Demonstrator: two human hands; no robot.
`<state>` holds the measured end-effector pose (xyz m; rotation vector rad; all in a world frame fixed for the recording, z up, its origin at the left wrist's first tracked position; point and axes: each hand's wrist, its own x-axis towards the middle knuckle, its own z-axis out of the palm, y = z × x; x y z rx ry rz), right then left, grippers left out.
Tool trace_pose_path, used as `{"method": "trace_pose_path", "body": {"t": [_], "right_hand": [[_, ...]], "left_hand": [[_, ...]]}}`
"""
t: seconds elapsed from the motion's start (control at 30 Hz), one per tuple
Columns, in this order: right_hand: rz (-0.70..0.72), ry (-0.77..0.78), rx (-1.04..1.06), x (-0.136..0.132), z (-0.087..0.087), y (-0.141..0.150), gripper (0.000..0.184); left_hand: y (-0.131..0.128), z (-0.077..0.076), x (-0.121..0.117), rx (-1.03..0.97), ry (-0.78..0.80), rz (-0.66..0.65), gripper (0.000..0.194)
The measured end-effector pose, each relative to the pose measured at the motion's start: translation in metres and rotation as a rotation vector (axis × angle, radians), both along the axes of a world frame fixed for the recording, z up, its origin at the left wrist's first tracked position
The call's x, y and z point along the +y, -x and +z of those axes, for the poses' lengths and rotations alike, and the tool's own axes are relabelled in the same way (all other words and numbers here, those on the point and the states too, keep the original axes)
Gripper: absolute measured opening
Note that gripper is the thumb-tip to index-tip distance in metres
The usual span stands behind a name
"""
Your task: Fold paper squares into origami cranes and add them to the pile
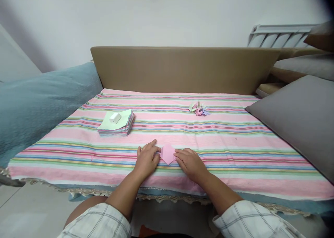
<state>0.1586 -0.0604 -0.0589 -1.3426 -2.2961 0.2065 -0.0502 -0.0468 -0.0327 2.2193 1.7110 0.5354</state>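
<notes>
A small folded piece of pink paper (168, 153) lies near the front of the striped cloth, its lower end coming to a point. My left hand (148, 158) pinches its left edge between thumb and fingers, with one finger reaching forward. On the opposite edge, my right hand (190, 162) grips the paper, fingertips close together. Beyond my left hand sits a stack of coloured paper (116, 125), pale green on top, with a small white block (115, 118) resting on it. Several folded paper figures (199, 109) lie bunched farther back, to the right.
The striped cloth (167, 126) covers a sofa seat with a brown backrest (177, 69). A blue-covered armrest (47, 102) bounds the left side. Grey cushions (297, 116) lean on the right. Behind stands a white wall with a radiator (281, 36).
</notes>
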Motion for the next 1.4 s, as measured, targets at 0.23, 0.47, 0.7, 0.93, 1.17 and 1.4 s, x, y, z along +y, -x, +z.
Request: {"method": "trace_pose_path", "body": {"t": [0.23,0.47,0.7,0.93,1.17,1.4], "right_hand": [[-0.057,-0.004,0.064,0.008,0.000,0.007,0.020],[-0.105,0.023,0.055,0.009,0.001,0.010,0.023],[-0.091,0.040,0.075,0.011,-0.002,0.008,0.027],[-0.071,0.060,0.086,0.011,0.000,0.006,0.026],[-0.070,0.054,0.074,0.012,-0.003,0.005,0.028],[-0.068,0.048,0.065,0.012,-0.003,0.005,0.027]], "left_hand": [[-0.011,-0.004,0.004,0.032,-0.021,0.040,0.018],[-0.015,-0.007,0.005,0.074,-0.020,-0.028,0.013],[-0.023,-0.005,0.005,0.006,0.007,-0.092,0.023],[-0.018,0.005,0.005,-0.022,0.125,-0.240,0.043],[-0.018,0.003,0.006,0.053,0.070,-0.223,0.031],[-0.020,0.002,0.005,-0.010,0.065,-0.226,0.017]]}}
